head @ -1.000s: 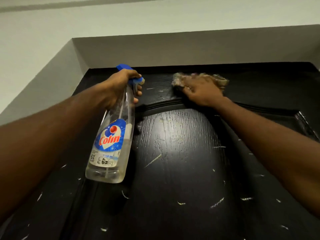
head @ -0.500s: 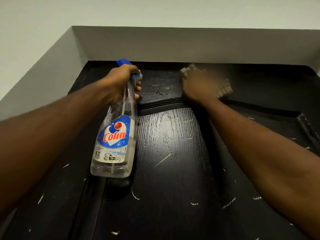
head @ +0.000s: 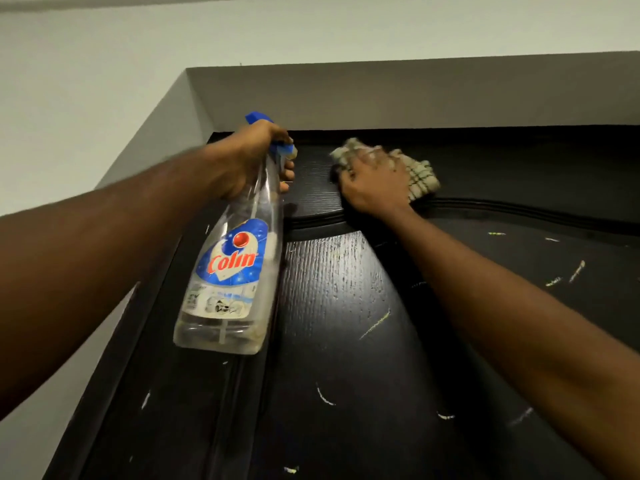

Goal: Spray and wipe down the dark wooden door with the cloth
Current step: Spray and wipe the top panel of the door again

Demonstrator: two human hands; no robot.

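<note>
The dark wooden door (head: pixel 339 358) fills the lower view, seen from below, its grain flecked with pale marks. My left hand (head: pixel 249 161) grips the neck of a clear Colin spray bottle (head: pixel 230 271) with a blue trigger, held up near the door's top left. My right hand (head: pixel 375 178) presses a pale checked cloth (head: pixel 420 176) flat against the door's top rail, above the curved moulding of the panel. The hand hides most of the cloth.
A grey-white wall recess (head: pixel 381 95) frames the door's top edge just above both hands. The left reveal (head: pixel 149 147) of the recess runs close beside the bottle. The ceiling (head: pixel 173 36) is overhead.
My right hand has slid the cloth along the top rail, left and then slightly right again. The view has shifted, so the door sits further right. The bottle stays held up in my left hand.
</note>
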